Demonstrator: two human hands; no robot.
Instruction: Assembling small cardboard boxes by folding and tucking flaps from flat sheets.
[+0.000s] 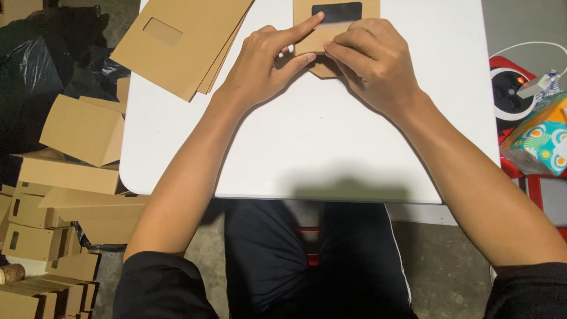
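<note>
White tabletop surface (pixel 331 147) carries a flat brown cardboard piece with a dark rectangular window (pixel 335 20) at its far edge; the left hand (pixel 260 65) and right hand (pixel 372 59) press its lower flap with curled fingers (pixel 348 44). Stacked brown cardboard blanks (pixel 183 41) lie left.

flat cardboard stack (pixel 183 44) top-left on white table (pixel 307 159); folded boxes (pixel 65 177) on floor; patterned tissue box (pixel 540 142) right.

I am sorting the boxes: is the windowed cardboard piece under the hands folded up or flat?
Flat. The windowed cardboard piece lies on the white table, pressed by left hand and right hand.
</note>
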